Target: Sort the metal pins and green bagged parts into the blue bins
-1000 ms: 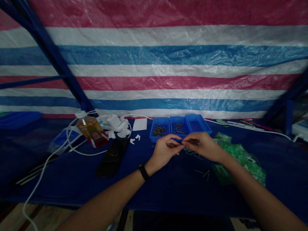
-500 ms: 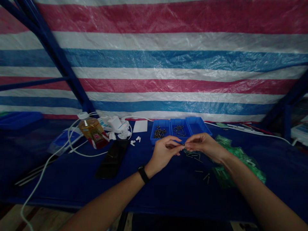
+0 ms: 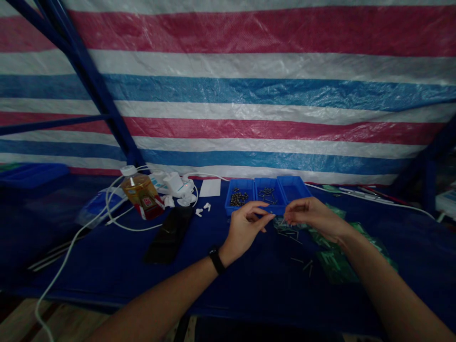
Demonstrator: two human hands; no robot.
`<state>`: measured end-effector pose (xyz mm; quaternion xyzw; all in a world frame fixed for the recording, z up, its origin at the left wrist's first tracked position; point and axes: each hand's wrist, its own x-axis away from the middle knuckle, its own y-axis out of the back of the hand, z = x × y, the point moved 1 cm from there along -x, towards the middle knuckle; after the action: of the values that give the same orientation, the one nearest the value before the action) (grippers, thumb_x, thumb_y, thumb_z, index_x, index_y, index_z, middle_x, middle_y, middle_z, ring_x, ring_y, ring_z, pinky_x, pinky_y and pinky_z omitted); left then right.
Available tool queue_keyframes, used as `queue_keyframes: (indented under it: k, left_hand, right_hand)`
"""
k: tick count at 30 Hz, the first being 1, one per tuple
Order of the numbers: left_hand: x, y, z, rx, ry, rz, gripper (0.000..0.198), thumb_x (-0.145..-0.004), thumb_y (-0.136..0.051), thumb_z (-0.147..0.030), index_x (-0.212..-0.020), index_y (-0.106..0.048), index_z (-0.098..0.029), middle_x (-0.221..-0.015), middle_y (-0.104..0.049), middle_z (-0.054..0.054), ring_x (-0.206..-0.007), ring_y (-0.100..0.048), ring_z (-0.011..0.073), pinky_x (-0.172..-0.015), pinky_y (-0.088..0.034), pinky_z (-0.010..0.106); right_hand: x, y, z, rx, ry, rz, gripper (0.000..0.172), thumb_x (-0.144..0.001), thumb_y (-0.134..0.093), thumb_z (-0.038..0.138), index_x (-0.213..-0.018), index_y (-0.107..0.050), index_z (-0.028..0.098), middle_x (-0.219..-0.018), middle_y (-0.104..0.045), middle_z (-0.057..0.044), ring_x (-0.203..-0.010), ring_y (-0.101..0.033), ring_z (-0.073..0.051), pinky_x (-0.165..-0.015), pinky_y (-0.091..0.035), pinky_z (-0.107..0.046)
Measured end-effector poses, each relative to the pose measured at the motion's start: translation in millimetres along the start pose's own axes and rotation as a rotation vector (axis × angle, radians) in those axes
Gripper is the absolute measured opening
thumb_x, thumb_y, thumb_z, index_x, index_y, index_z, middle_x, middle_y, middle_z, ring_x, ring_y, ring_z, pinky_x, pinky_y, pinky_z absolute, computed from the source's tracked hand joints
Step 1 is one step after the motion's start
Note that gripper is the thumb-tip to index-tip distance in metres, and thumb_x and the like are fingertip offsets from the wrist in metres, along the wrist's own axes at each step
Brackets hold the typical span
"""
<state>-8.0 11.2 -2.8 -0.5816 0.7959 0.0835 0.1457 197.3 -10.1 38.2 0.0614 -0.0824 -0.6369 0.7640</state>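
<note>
The left hand (image 3: 245,229) and the right hand (image 3: 318,218) are held above the dark blue worktop (image 3: 249,289), near to each other, with a small gap between their fingertips. On the left hand, the thumb and the forefinger almost meet; whether they pinch some small part, I cannot tell. The fingers of the right hand are gathered together at the tips, and whether something is between them I also cannot tell.

From the left hand, the left blue tray (image 3: 230,209) is at twelve o'clock and carries small round metal pieces (image 3: 239,198). The middle blue tray (image 3: 280,207), at one o'clock, carries thin metal pins (image 3: 266,194). The right blue tray (image 3: 294,187) stands just beside it, at eleven o'clock from the right hand.

Some loose pins (image 3: 290,235) lie at eight o'clock from the right hand, and a few others (image 3: 308,266) between six and seven. Green plastic bags (image 3: 337,267) lie at five o'clock, partly under the right forearm.

From the left hand, two white earbuds (image 3: 203,209) are at ten o'clock, a black phone (image 3: 169,235) at nine, and a bottle (image 3: 143,195) between nine and ten.
</note>
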Motion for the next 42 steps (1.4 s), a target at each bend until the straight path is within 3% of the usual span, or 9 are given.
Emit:
queue_keyframes:
  k: [6, 9, 14, 18, 23, 28, 31, 36, 42]
  left_hand:
    - [-3.3, 1.5, -0.7, -0.042, -0.017, -0.084, 0.036, -0.074, -0.083, -0.038, -0.099, -0.068, -0.016, -0.079, -0.072, 0.000, -0.045, -0.057, 0.0054, -0.043, -0.043, 0.015]
    - [-1.7, 0.8, 0.8, -0.048, -0.010, -0.048, 0.035, -0.075, -0.083, -0.036, -0.098, -0.067, -0.016, -0.077, -0.073, 0.001, -0.046, -0.058, 0.0065, -0.045, -0.044, 0.015]
    - [2.7, 1.8, 0.9, -0.105, -0.036, 0.045, 0.032, -0.078, -0.081, -0.036, -0.100, -0.067, -0.017, -0.072, -0.073, 0.001, -0.051, -0.063, 0.0097, -0.049, -0.047, 0.018]
    - [4.9, 1.5, -4.1, -0.174, -0.094, 0.074, 0.030, -0.080, -0.080, -0.034, -0.103, -0.068, -0.018, -0.080, -0.076, 0.002, -0.055, -0.066, 0.0108, -0.052, -0.050, 0.019]
    - [3.9, 0.0, -7.6, -0.319, -0.121, 0.006, 0.051, -0.077, -0.081, -0.027, -0.124, -0.062, -0.025, -0.100, -0.076, 0.001, -0.058, -0.063, 0.0086, -0.054, -0.050, 0.019]
    - [0.0, 1.7, -2.0, -0.463, -0.087, -0.053, 0.038, -0.082, -0.073, -0.020, -0.119, -0.064, -0.023, -0.077, -0.070, -0.004, -0.049, -0.053, 0.0073, -0.050, -0.042, 0.018]
    - [-0.6, 1.6, -0.8, -0.561, -0.083, 0.028, 0.014, -0.085, -0.068, -0.019, -0.098, -0.071, -0.021, -0.072, -0.067, -0.003, -0.053, -0.055, 0.0087, -0.053, -0.040, 0.019]
    - [0.4, 0.7, 1.2, -0.678, -0.073, 0.227, 0.010, -0.083, -0.065, -0.016, -0.087, -0.074, -0.019, -0.073, -0.069, -0.001, -0.062, -0.060, 0.0111, -0.059, -0.041, 0.021]
    - [0.9, 1.0, 5.3, -0.716, -0.065, 0.282, 0.012, -0.086, -0.063, -0.021, -0.089, -0.074, -0.020, -0.072, -0.069, -0.001, -0.061, -0.060, 0.0122, -0.058, -0.039, 0.022]
  right_hand:
    - [-20.7, 4.8, -2.9, 0.063, 0.402, -0.588, 0.044, -0.070, -0.082, 0.043, -0.107, -0.074, 0.021, -0.105, -0.076, -0.009, -0.090, -0.070, -0.024, -0.085, -0.056, -0.041]
    - [-14.7, -5.2, -3.8, 0.195, 0.415, -0.527, 0.041, -0.079, -0.075, 0.046, -0.110, -0.074, 0.020, -0.103, -0.076, -0.009, -0.089, -0.070, -0.023, -0.084, -0.056, -0.040]
    - [3.3, -27.3, -1.7, 0.263, 0.270, -0.050, 0.029, -0.082, -0.073, 0.045, -0.096, -0.076, 0.020, -0.088, -0.076, -0.005, -0.077, -0.069, -0.019, -0.071, -0.054, -0.032]
    - [6.5, -28.0, 0.1, 0.220, 0.208, 0.035, 0.023, -0.080, -0.075, 0.042, -0.087, -0.076, 0.020, -0.080, -0.075, -0.003, -0.072, -0.068, -0.017, -0.066, -0.051, -0.028]
    - [-5.5, -15.9, 2.9, 0.113, 0.340, -0.231, 0.025, -0.075, -0.079, 0.044, -0.084, -0.075, 0.020, -0.085, -0.077, -0.005, -0.078, -0.071, -0.020, -0.076, -0.056, -0.033]
    - [-13.0, -2.6, 10.0, 0.433, 0.453, -0.509, 0.037, -0.081, -0.071, 0.039, -0.114, -0.072, 0.021, -0.105, -0.075, -0.009, -0.084, -0.071, -0.022, -0.080, -0.056, -0.038]
    - [-0.5, 13.0, 13.3, 0.678, 0.384, -0.378, 0.026, -0.088, -0.060, 0.038, -0.100, -0.075, 0.021, -0.093, -0.075, -0.006, -0.076, -0.069, -0.020, -0.073, -0.053, -0.034]
    - [18.3, 36.3, 1.1, 0.781, -0.049, 0.199, 0.028, -0.074, -0.076, 0.044, -0.088, -0.076, 0.020, -0.078, -0.076, -0.002, -0.070, -0.070, -0.020, -0.060, -0.046, -0.027]
    - [10.9, 21.9, -7.5, 0.874, -0.109, 0.262, 0.014, -0.069, -0.075, 0.029, -0.076, -0.077, 0.018, -0.073, -0.076, -0.004, -0.068, -0.069, -0.021, -0.057, -0.042, -0.027]
